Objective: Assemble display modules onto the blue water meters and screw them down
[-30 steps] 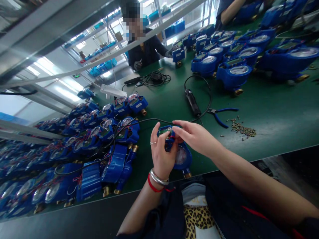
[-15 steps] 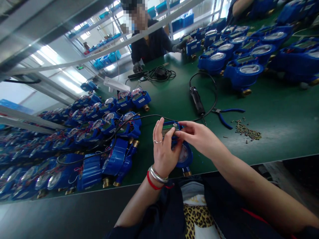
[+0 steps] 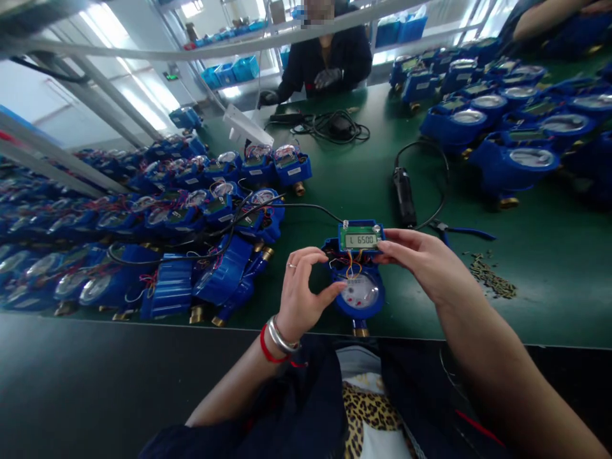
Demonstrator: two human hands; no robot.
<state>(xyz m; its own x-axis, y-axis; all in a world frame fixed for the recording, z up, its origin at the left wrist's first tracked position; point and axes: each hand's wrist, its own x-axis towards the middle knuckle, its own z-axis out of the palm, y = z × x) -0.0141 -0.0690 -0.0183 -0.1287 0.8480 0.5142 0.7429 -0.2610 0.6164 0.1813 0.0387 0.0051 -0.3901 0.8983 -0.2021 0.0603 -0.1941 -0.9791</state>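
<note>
A blue water meter (image 3: pixel 359 294) with a round clear dial lies before me near the table's front edge. Over its upper part is a display module (image 3: pixel 361 237), a green circuit board with a small screen in a blue frame, joined to the meter by thin coloured wires (image 3: pixel 354 262). My right hand (image 3: pixel 415 252) pinches the module's right side between thumb and fingers. At the meter's left, my left hand (image 3: pixel 306 284) is held in a C shape, thumb and fingers apart. Its thumb tip is by the dial, and its fingertips are close to the housing's left edge.
A black electric screwdriver (image 3: pixel 404 197), blue-handled pliers (image 3: pixel 471 233) and a pile of small screws (image 3: pixel 492 275) lie to the right. Rows of blue meters (image 3: pixel 162 210) fill the left; more meters (image 3: pixel 511 156) stand far right. Across the table is a gloved person (image 3: pixel 327 57).
My left hand has come off the display module and moved left, fingers parted. The screen is now uncovered, and my right hand still holds the module. The view has swung; the person opposite has moved a hand inward.
</note>
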